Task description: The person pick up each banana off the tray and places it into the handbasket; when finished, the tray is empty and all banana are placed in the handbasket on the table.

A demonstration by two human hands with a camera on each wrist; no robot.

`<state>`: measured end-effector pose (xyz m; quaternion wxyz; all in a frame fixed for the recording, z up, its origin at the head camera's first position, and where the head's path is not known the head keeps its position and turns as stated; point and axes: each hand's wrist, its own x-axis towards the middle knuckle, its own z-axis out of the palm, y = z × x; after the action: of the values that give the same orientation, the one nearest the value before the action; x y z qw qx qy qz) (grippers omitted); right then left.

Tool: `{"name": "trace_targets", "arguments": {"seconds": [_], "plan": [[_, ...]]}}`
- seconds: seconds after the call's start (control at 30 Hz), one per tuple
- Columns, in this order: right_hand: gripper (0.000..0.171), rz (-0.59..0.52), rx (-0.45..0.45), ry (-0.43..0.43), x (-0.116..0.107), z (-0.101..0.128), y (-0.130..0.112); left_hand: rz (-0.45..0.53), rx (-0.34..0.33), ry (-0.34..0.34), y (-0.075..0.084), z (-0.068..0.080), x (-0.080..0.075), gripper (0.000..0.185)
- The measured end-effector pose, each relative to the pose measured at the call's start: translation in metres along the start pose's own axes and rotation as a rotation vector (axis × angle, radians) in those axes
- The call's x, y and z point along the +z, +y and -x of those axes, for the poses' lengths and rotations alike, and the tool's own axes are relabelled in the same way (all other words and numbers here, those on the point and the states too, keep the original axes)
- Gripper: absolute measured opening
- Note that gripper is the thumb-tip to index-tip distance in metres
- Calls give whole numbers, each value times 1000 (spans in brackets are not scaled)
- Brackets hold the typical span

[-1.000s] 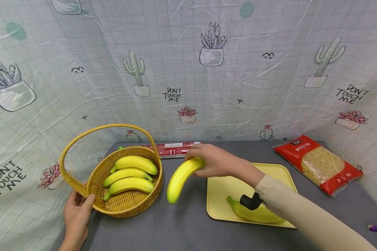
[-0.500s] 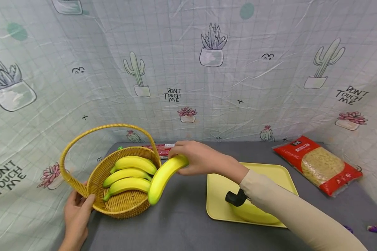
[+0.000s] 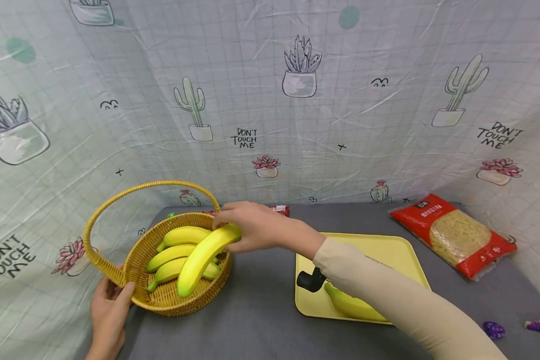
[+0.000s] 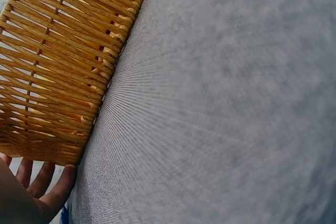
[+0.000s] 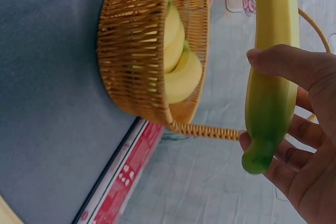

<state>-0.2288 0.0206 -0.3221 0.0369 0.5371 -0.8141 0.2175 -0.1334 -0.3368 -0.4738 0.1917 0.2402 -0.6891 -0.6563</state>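
My right hand (image 3: 254, 227) grips a yellow banana (image 3: 204, 261) near its green-tipped end and holds it, tilted, over the right side of a wicker basket (image 3: 193, 304). In the right wrist view, thumb and fingers wrap that banana (image 5: 270, 90) from both sides. Inside the basket, 3 more bananas (image 3: 173, 252) lie side by side, partly covered by the held one. At the basket's left side, near the foot of its tall handle (image 3: 155, 185), my left hand (image 3: 109, 312) holds the rim with the thumb; its fingers touch the woven wall (image 4: 58, 66).
A yellow tray (image 3: 402, 265) sits to the right with one banana (image 3: 353, 304) on it, partly hidden by the right sleeve. Behind it lies a red bag of pasta (image 3: 459, 235). A red box (image 5: 128, 174) lies behind the basket. Small purple objects (image 3: 494, 330) are at the right edge.
My right hand has carried the banana leftward, from between tray and basket to over the basket. The left hand and basket have stayed in place.
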Motion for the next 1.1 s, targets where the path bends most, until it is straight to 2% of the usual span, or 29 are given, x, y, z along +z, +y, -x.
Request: {"name": "trace_targets", "arguments": {"seconds": [0.17,0.47,0.97,1.1], "plan": [[38,3,16,-18,5,-11,-3,9,1,-5,-1,-1,0,55],[38,77,92,-37,11,-28,-9,21,2,-2,-1,0,1,54],[45,182,286,-38,41,-65,-19,12,6,5,-2,-1,0,52],[36,194,346,-19,49,-74,-21,9,1,10,0,-1,0,53]]}}
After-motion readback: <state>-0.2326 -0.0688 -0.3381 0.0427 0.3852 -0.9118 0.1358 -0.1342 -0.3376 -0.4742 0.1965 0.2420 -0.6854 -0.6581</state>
